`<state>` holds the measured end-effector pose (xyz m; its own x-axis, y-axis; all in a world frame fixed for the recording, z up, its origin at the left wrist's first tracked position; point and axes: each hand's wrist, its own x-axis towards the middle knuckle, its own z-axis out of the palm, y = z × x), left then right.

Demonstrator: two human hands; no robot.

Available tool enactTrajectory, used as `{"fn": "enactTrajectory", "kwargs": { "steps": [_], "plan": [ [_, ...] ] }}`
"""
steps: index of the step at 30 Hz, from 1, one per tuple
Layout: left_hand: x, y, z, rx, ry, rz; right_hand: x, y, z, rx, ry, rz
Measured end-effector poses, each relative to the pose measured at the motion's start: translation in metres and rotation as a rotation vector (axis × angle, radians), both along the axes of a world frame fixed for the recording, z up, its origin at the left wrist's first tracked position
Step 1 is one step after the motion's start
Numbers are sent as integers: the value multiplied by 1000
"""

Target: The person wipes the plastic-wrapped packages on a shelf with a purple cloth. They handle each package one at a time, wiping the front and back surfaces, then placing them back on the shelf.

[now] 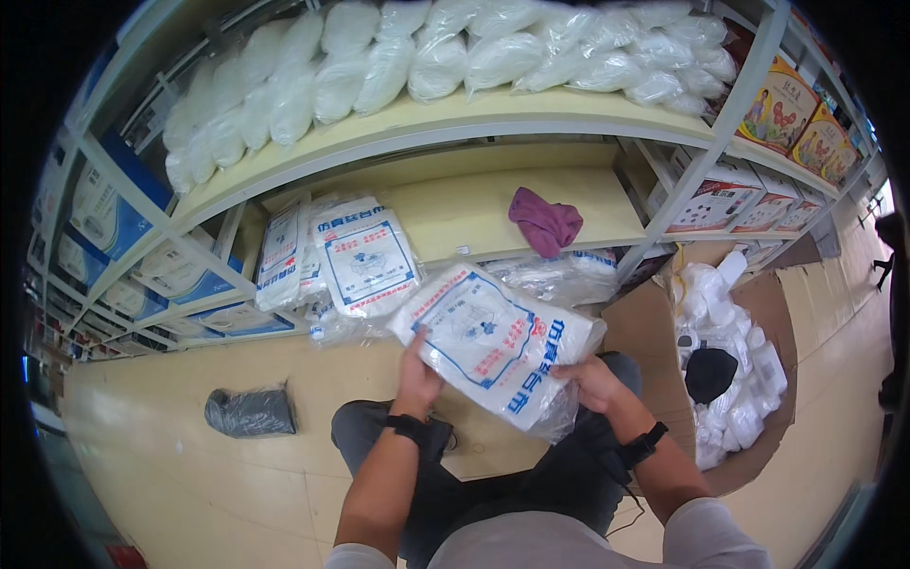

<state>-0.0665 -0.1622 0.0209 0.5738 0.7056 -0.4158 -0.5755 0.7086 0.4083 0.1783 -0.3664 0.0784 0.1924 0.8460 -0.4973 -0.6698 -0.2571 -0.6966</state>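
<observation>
Between both hands, above my knees, I hold a flat white plastic package (pixel 474 337) with blue and red print and a clear outer wrap. My left hand (pixel 418 377) grips its left edge, thumb on top. My right hand (pixel 591 381) is closed on the right edge, fingers partly hidden by the wrap. Just beyond, similar printed packages (pixel 365 256) are stacked at the left of the low shelf, some leaning over its front. More wrapped packages (pixel 555 275) lie under the shelf's front edge, partly hidden behind the held one.
A crumpled purple cloth (pixel 545 222) lies on the low shelf (pixel 455 213). Bagged white goods (pixel 441 66) fill the shelf above. At right stands an open carton (pixel 645 327) of white plastic items with a black cloth item (pixel 711 376). A dark wrapped bundle (pixel 250 412) rests on the floor at left.
</observation>
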Motion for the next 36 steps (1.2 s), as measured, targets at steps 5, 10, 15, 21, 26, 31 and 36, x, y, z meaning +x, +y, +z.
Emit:
{"fn": "enactTrajectory", "kwargs": {
  "steps": [5, 10, 15, 21, 26, 31, 36],
  "plan": [
    [57, -3, -40, 25, 171, -214, 39, -13, -14, -109, -79, -70],
    [138, -4, -33, 18, 204, -456, 113, -36, -16, -136, -165, -315],
    [217, 1, -68, 95, 197, -567, 159, -46, -51, -239, -205, -435],
    [312, 31, -139, 121, 271, -522, 198, -48, -121, -187, -102, -580],
    [364, 68, -181, 46, -43, -312, 219, 2, -164, -9, -19, -724],
    [365, 83, -200, 136, -23, -341, 255, 98, -225, 109, 37, -735],
    [325, 81, -181, 148, 218, -507, 288, 180, -295, 44, 18, -635]
  ]
}}
